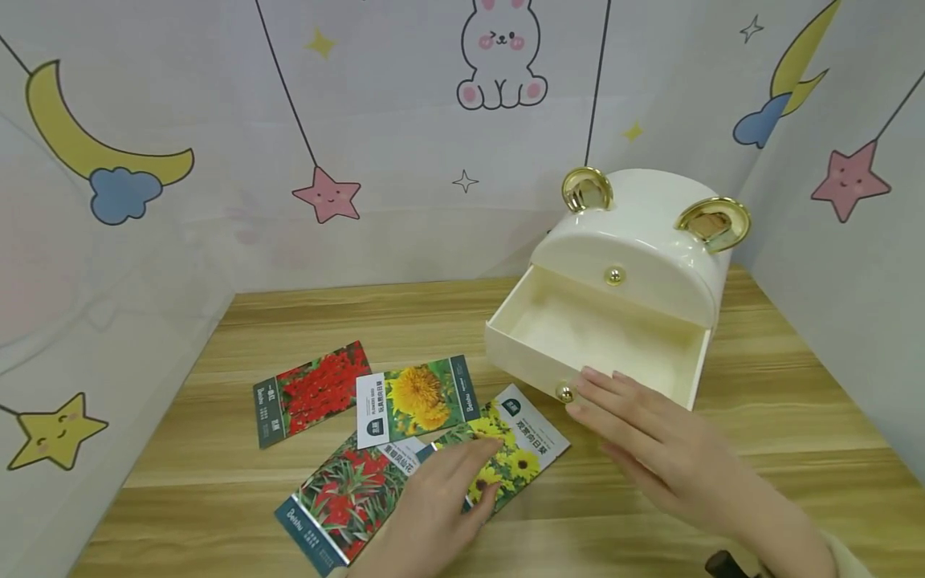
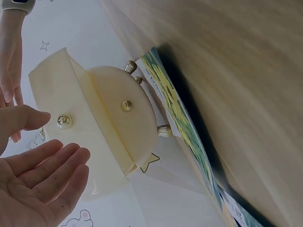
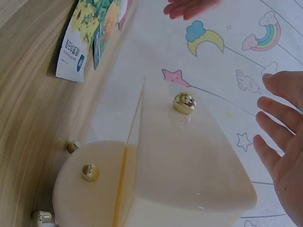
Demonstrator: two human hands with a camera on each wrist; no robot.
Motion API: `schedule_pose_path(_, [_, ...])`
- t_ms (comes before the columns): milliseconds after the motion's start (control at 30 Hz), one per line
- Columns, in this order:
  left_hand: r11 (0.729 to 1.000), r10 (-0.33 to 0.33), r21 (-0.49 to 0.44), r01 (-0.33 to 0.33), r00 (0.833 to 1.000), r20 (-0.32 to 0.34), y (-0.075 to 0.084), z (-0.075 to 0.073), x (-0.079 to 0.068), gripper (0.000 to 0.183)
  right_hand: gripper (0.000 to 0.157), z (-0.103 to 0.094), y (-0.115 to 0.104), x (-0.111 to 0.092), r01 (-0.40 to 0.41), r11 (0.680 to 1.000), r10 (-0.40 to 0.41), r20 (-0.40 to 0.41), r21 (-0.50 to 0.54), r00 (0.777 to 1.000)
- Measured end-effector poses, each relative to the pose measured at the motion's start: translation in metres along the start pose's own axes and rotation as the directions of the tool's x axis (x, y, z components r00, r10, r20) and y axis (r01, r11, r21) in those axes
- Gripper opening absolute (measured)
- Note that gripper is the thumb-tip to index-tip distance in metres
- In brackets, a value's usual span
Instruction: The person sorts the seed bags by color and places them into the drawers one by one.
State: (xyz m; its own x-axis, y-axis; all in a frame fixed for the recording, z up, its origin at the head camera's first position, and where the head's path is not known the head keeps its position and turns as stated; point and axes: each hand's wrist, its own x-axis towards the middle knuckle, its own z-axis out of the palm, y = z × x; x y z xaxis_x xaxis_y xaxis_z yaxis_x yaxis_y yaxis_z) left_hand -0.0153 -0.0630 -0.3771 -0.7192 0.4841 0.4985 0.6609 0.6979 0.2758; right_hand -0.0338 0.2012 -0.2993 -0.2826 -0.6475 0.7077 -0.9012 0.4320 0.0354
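"Quick one: what's your left hand [image 1: 446, 504] on?"
"Nothing; your left grip is loosely curved, thumb parted from the fingers, above the flat packet printed with yellow dark-centred flowers [image 1: 523, 464]."
"Your right hand [image 1: 654, 441]?"
"Fingers fairly straight, grip spread, nothing in it. It's just in front of the cream rectangular drawer [image 1: 520, 363], near its round gold knob [image 1: 565, 392]; the right wrist view shows a gap."
"The drawer?"
"Pulled out toward you from the glossy white round-topped box with gold ears [image 1: 650, 205], far right on your wood-grain table [image 1: 802, 417]."
"Other packets?"
"All left of the box: the packet with massed red blooms [image 1: 321, 391] farthest left; the packet with orange-yellow blooms [image 1: 417, 401] right of it, overlapping your yellow-flower one and the packet with red blooms and spiky leaves [image 1: 354, 490], which lies at the near left."
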Motion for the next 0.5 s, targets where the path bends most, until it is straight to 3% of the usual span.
schedule_pose_path(200, [0.998, -0.043, 0.052, 0.036, 0.988, 0.146, 0.001, 0.002, -0.006, 0.055, 0.033, 0.011, -0.005, 0.002, 0.101, 0.995, -0.101, 0.004, -0.018, 0.995])
schedule_pose_path(333, [0.994, -0.049, 0.108, 0.027, 0.978, 0.204, 0.001, 0.004, -0.009, 0.060, 0.034, 0.022, -0.008, -0.002, 0.133, 0.988, -0.129, 0.066, -0.073, 0.989])
schedule_pose_path(500, [0.986, -0.082, 0.163, 0.030, 0.942, 0.325, 0.000, 0.006, -0.013, 0.063, 0.037, 0.039, -0.013, -0.015, 0.135, 0.985, -0.114, 0.176, -0.109, 0.978])
